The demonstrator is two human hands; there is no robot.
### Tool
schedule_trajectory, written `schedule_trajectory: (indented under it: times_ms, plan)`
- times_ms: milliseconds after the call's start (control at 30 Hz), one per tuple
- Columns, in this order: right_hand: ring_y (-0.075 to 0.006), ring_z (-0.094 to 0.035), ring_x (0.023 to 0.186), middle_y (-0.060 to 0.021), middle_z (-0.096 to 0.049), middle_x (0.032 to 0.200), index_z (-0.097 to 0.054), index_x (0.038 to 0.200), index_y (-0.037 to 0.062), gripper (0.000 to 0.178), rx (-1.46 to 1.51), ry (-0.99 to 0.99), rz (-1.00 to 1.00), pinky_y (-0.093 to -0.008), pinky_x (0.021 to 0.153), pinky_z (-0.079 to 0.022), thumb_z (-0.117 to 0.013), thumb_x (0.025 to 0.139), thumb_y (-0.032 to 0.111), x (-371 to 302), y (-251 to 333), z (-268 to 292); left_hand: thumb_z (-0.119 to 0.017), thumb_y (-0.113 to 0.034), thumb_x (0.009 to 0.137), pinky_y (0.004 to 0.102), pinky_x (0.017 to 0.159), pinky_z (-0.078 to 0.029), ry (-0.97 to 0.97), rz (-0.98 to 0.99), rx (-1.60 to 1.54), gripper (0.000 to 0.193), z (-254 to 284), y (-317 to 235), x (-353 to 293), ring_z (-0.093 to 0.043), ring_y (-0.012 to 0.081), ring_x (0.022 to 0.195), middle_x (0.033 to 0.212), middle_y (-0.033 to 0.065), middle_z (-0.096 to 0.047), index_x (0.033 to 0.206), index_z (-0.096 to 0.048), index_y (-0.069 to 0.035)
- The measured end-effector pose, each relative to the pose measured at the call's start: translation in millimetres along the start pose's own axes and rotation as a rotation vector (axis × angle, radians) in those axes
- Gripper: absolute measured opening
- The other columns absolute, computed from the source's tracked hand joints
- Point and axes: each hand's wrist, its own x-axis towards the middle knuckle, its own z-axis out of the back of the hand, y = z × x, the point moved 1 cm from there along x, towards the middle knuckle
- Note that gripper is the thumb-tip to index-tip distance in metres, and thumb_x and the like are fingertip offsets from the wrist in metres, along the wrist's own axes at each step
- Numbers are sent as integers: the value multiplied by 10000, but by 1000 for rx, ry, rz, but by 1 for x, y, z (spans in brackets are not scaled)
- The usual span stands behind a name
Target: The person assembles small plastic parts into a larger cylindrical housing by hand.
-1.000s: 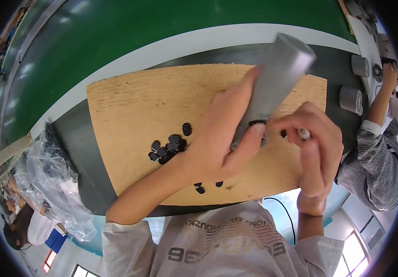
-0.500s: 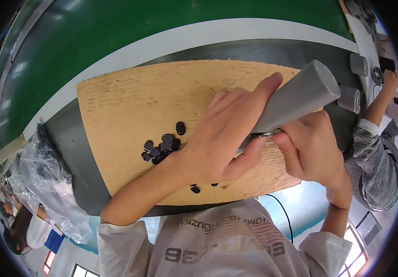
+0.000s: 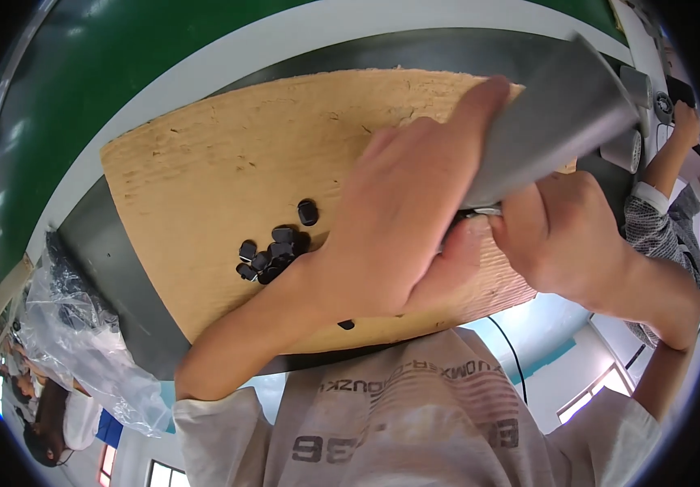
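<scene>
My left hand is wrapped round a grey cylinder-shaped housing, which tilts up to the right and is smeared by motion. Close to its lower end, my right hand is closed, its fingers bent. Between my left thumb and the right fingers shows a small dark part with a silvery edge, half hidden by both hands. Left of my left wrist lie several small black rounded caps in a loose pile. A single black cap sits just above the pile. One more is partly visible beneath my left forearm.
A brown cardboard sheet covers much of the dark table. Two more grey housings stand at the right, near a co-worker's arm. A clear plastic bag hangs over the left edge. A black cable runs below.
Both hands and the grey housing have shifted up and to the right in the picture. My right elbow swings outward. The view has also shifted a little. The pile of caps stays put on the cardboard.
</scene>
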Motion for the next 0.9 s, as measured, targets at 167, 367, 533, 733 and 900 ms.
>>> schedule_trajectory:
  times_ms: [167,367,533,733,900]
  plan:
    - [-213,-531,416,-58,-523,561,-494,870,-15,210,-10,13,-29,-346,356,-411,-637,811,128,-3,0,-2,-484,-55,872,307,848,-504,48,28,-44,711,0,-2,-2,-599,187,940,1290,196,-550,1501,-218,141]
    - [-232,-537,441,-72,-529,586,-510,863,-6,189,8,-50,-2,-357,386,-430,-644,790,107,-6,-2,-6,-479,-52,877,316,840,-507,29,-110,74,686,1,1,0,-602,200,916,1263,200,-567,1486,-241,156]
    - [-207,-519,488,-86,-545,670,-557,981,-7,207,-86,-245,107,-334,432,-412,-665,853,114,-19,-26,12,-504,-85,899,310,762,-511,-26,16,-108,635,4,-4,1,-600,179,815,1107,188,-616,1441,-304,178]
    - [-62,-408,628,3,-555,870,-534,1268,-34,768,1008,-382,-380,-217,548,-331,-817,771,479,-12,4,-16,-509,-150,942,301,770,-498,-23,30,-98,616,2,-3,-1,-585,156,842,1042,125,-607,1445,-314,146]
    - [-16,-322,619,64,-520,835,-587,1260,-7,636,1527,-490,-400,-197,554,-275,-899,770,252,-2,16,-49,-610,-55,768,425,804,-447,-48,87,-160,677,-2,-6,-5,-572,360,883,1159,219,-587,1386,-404,130]
